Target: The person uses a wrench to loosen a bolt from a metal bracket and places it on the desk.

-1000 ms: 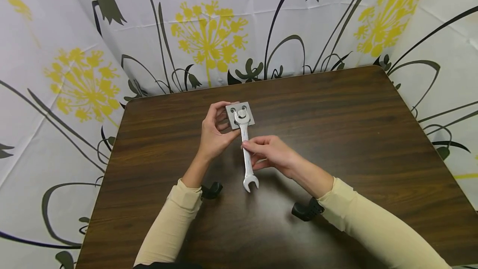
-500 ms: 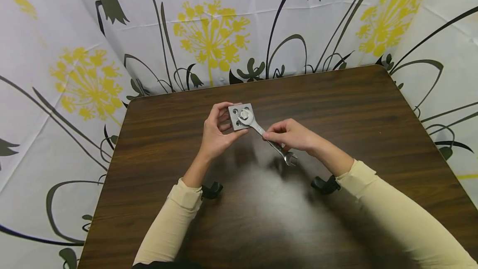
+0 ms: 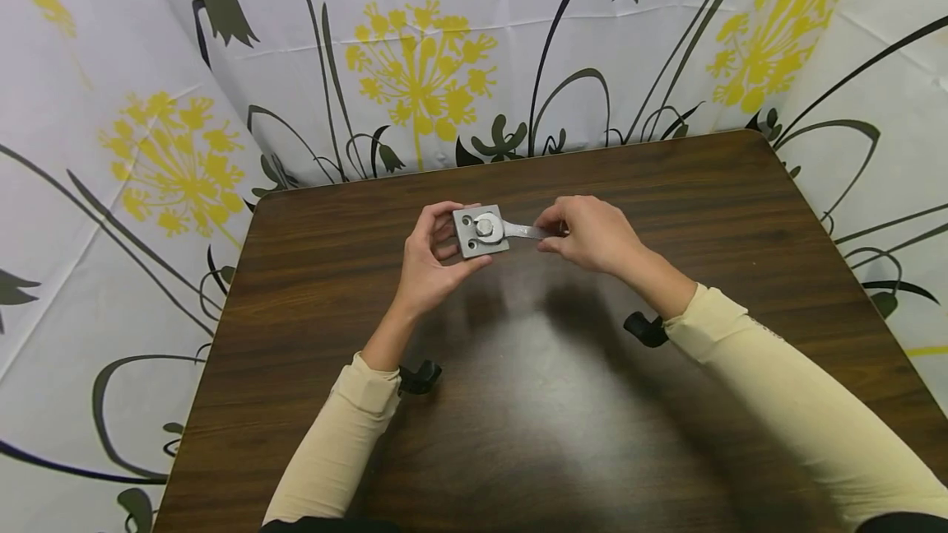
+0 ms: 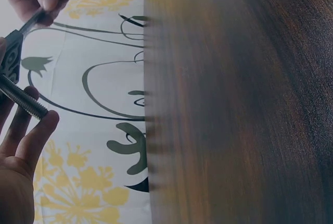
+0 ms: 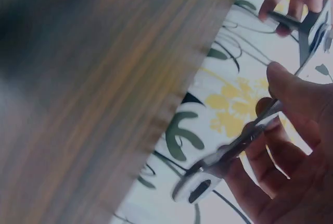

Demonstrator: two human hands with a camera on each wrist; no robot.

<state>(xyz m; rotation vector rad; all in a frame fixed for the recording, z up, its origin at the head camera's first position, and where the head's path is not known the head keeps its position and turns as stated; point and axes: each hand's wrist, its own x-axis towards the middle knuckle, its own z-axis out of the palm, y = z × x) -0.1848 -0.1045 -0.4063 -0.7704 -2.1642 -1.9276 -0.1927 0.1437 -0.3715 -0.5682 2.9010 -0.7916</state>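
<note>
Holding plate (image 3: pixel 483 250) by its edges — left grip (image 3: pixel 431 271); right grip (image 3: pixel 592 233) — clasping wrench shank (image 3: pixel 524 231).

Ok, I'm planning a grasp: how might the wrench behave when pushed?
The wrench is probably stiff, given its solid metal look. Its shiny surface may be slippery. With one end around the bolt head, it would likely swivel if pushed.
</note>
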